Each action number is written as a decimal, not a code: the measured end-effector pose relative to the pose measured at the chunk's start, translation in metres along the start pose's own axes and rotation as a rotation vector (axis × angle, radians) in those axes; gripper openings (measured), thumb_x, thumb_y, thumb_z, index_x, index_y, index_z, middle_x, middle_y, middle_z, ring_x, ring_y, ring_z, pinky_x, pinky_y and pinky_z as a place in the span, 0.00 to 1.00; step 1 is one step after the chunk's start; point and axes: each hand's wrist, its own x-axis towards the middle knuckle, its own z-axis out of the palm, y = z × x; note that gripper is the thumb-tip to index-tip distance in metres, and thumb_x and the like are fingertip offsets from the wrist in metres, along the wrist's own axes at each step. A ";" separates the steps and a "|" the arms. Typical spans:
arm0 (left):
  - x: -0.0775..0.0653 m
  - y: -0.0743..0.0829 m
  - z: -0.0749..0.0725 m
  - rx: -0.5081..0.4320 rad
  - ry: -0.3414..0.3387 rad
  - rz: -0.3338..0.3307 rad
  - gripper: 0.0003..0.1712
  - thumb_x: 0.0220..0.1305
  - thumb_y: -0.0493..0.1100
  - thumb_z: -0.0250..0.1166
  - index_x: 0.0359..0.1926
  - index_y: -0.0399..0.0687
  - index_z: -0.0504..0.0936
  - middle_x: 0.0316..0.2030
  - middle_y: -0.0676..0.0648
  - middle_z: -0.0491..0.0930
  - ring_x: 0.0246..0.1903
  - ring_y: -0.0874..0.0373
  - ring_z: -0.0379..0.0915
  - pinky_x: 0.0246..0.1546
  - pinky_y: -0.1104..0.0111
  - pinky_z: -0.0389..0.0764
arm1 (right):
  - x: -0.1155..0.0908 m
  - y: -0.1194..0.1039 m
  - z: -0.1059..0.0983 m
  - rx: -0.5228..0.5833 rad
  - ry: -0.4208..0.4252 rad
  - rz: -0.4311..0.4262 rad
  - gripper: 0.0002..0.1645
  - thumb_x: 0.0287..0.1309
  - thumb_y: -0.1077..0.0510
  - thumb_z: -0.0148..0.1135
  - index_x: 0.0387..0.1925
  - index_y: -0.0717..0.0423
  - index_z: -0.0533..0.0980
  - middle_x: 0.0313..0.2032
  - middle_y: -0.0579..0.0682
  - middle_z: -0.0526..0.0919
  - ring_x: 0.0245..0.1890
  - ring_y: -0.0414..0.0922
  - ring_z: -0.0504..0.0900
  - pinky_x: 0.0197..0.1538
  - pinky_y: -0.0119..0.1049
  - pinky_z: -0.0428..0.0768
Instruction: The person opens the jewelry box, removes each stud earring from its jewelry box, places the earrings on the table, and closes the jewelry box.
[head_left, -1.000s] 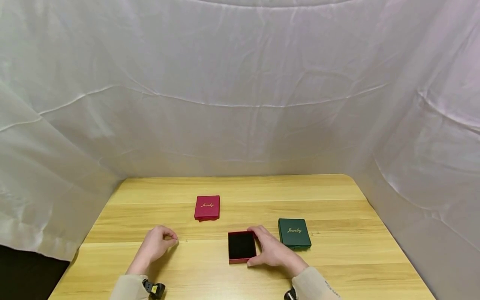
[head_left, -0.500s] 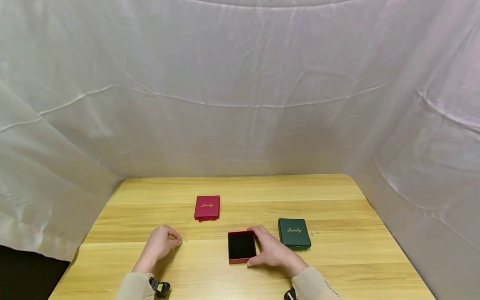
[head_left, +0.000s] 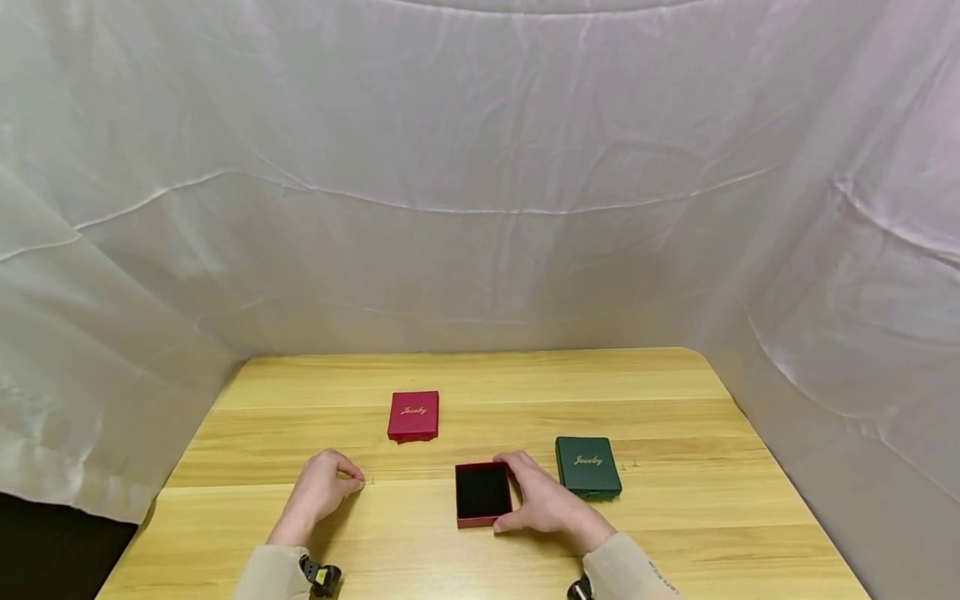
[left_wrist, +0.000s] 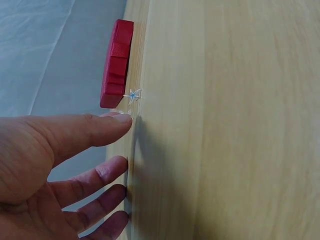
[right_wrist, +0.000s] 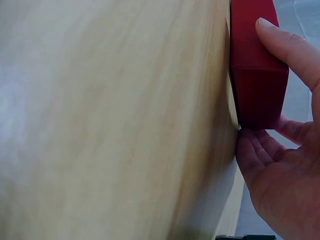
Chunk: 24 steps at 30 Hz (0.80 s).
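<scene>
My left hand (head_left: 318, 487) has its thumb and index finger together low over the table, pinching a tiny pale piece, mostly hidden, that looks like an earring. Beside those fingertips, a small star-shaped earring (left_wrist: 132, 95), white with a blue centre, stands on the wood. My right hand (head_left: 542, 502) grips the right side of an open red jewelry box (head_left: 483, 492), thumb at the near side and fingers at the far side. The box rests on the table, and a black pad lines it.
A closed pinkish-red box (head_left: 414, 415) lettered "Jewelry" lies farther back, left of centre. Right of my right hand lies a closed green jewelry box (head_left: 588, 465), with two tiny items (head_left: 635, 464) beside it. Pale curtains (head_left: 480, 275) surround the wooden table (head_left: 712, 517).
My left hand has shifted slightly right, closer to the small star-shaped earring, then stayed nearly still. The right hand and the open red box have kept their place.
</scene>
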 end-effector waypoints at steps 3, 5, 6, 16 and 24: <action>0.000 0.000 0.000 -0.002 -0.001 0.000 0.07 0.52 0.32 0.72 0.24 0.48 0.87 0.35 0.46 0.82 0.44 0.42 0.76 0.50 0.44 0.73 | 0.000 0.000 0.000 0.004 0.000 -0.001 0.56 0.41 0.43 0.80 0.67 0.59 0.63 0.58 0.48 0.70 0.56 0.45 0.70 0.61 0.49 0.71; 0.000 -0.001 -0.001 -0.009 -0.007 0.000 0.07 0.52 0.32 0.72 0.24 0.48 0.87 0.36 0.47 0.82 0.44 0.43 0.76 0.50 0.44 0.73 | 0.000 -0.001 -0.001 0.005 0.000 0.000 0.56 0.41 0.43 0.80 0.67 0.58 0.63 0.58 0.48 0.70 0.56 0.45 0.70 0.61 0.49 0.71; 0.000 -0.001 -0.001 -0.015 -0.012 0.000 0.06 0.52 0.33 0.72 0.24 0.47 0.87 0.36 0.47 0.82 0.43 0.44 0.76 0.49 0.45 0.73 | 0.000 -0.001 -0.001 0.005 0.001 0.000 0.56 0.41 0.44 0.80 0.67 0.58 0.63 0.58 0.48 0.70 0.56 0.45 0.70 0.61 0.49 0.71; 0.007 -0.003 -0.009 -0.099 -0.045 -0.004 0.09 0.61 0.36 0.67 0.42 0.37 0.83 0.37 0.46 0.82 0.39 0.51 0.77 0.44 0.54 0.78 | 0.000 -0.001 0.000 0.004 0.000 0.010 0.57 0.40 0.43 0.81 0.67 0.58 0.62 0.59 0.48 0.69 0.57 0.46 0.70 0.61 0.49 0.71; 0.025 0.012 -0.010 -0.086 -0.058 0.025 0.30 0.60 0.39 0.69 0.61 0.33 0.72 0.54 0.32 0.75 0.54 0.37 0.71 0.54 0.44 0.73 | 0.000 -0.001 0.000 0.002 0.002 0.003 0.57 0.40 0.43 0.80 0.67 0.59 0.63 0.58 0.48 0.69 0.57 0.46 0.70 0.61 0.49 0.71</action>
